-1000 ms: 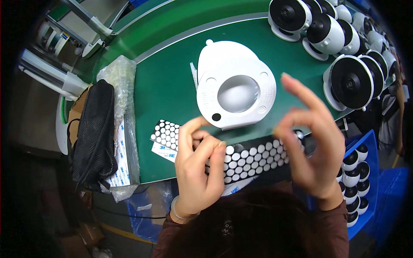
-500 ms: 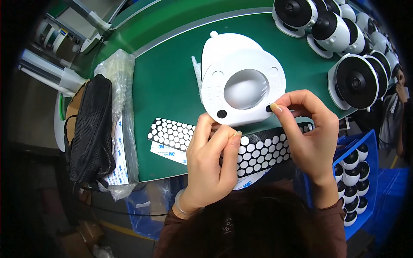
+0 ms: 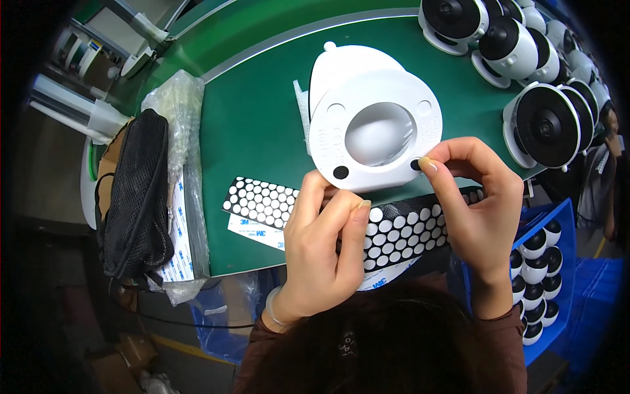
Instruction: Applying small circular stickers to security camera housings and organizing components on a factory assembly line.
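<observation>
A white camera [image 3: 359, 60] stands on the green worktable with its flat base tilted toward me. The base has an oval opening, two bare round recesses on its far side and a black round pad [image 3: 340, 173] in its near-left recess. My left hand [image 3: 328, 243] is closed at the base's near-left edge, its fingertips partly hidden behind it. With thumb and forefinger, my right hand [image 3: 476, 203] pinches another black round pad [image 3: 415, 164] against the near-right recess. Below my hands lies a black sheet of white dots [image 3: 407, 233], partly covered by them.
A second dotted sheet [image 3: 259, 201] lies left of my hands on white backing paper. Several white cameras with black faces [image 3: 545, 125] crowd the right side. A blue crate [image 3: 567, 262] holds several more camera heads. A black mesh pouch [image 3: 138, 194] lies beside bubble wrap [image 3: 187, 125] at left.
The camera's base has tilted and shifted slightly to the right. My right hand has moved a little right with it, still pinching the pad; my left hand has barely moved.
</observation>
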